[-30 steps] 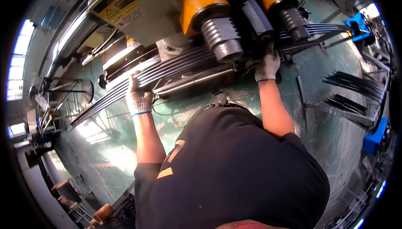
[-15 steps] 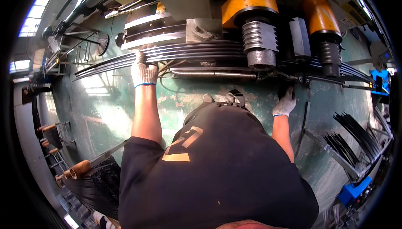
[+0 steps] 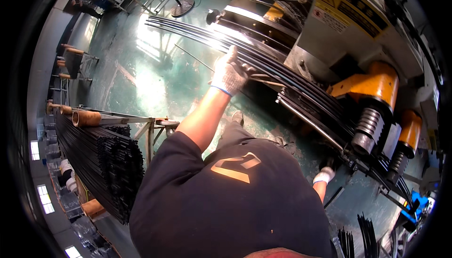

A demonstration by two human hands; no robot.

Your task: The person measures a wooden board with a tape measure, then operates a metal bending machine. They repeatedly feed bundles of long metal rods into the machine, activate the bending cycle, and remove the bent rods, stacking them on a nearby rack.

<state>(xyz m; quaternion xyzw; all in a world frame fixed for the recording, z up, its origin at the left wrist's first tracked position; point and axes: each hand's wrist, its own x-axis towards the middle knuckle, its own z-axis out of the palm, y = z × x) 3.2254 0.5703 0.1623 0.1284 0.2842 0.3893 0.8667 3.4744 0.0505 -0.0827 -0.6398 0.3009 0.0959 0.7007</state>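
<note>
My left hand (image 3: 229,71), in a pale knitted glove, closes on a bundle of long dark metal rods (image 3: 278,72), with its thumb over the near side. The rods slant from upper left down to the right, along the machine and behind its orange-topped ribbed cylinder (image 3: 369,128). My right hand (image 3: 325,174), also gloved, is low at the right beside the machine's front bar (image 3: 313,125). Its fingers curl at a dark shape, too dim to name and partly hiding the fingertips.
A second orange-topped cylinder (image 3: 406,138) stands farther right. A rack with wooden rollers (image 3: 86,118) at the left bears a large stack of black rods (image 3: 120,173). More black rods (image 3: 366,234) stand at lower right. A round stand base (image 3: 182,6) is on the green floor.
The view has swung left, so the machine and rods now slant down to the right. My left hand stays at the rods, and my right hand stays low beside the machine.
</note>
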